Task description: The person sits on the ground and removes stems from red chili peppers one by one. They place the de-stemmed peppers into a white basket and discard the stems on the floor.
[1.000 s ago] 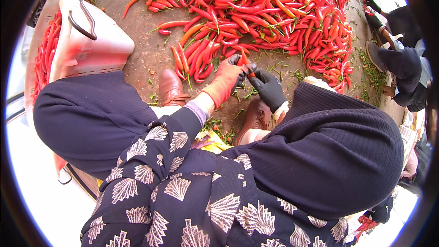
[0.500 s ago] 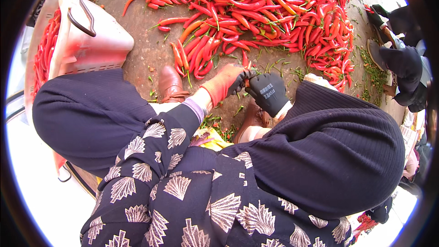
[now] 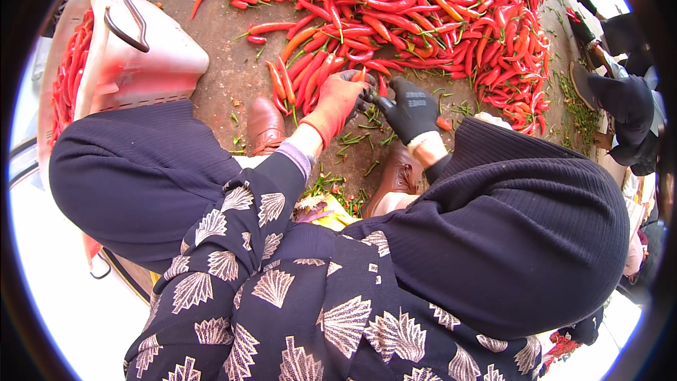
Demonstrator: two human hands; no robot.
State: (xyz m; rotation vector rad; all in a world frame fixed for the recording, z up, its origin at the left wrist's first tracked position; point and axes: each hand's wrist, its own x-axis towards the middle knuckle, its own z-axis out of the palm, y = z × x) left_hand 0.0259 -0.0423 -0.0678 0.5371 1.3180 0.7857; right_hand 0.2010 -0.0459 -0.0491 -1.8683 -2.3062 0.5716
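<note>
My left hand [image 3: 340, 102], in an orange-red glove with black fingertips, is closed on a red chili pepper [image 3: 362, 74] at the near edge of the chili pile [image 3: 423, 7]. To its right is my right hand [image 3: 412, 111], in a black glove with its thumb pointing left. A red pepper end [image 3: 443, 124] sticks out at the outer side of this hand, seemingly held in the curled fingers, which are mostly hidden. Between the two hands another red chili [image 3: 383, 85] stands out from the pile. The hands are slightly apart.
A white basket [image 3: 151, 49] with red chilies leans beside my left knee. My brown shoes [image 3: 266, 125] flank loose green stems [image 3: 352, 137] on the brown ground. A yellow item [image 3: 331, 217] lies between my legs. Another person's dark-clothed legs [image 3: 620, 102] are at the far right.
Both hands have moved forward to the pile's edge and slightly apart, having been together above the ground. A red pepper end now shows beside my right hand.
</note>
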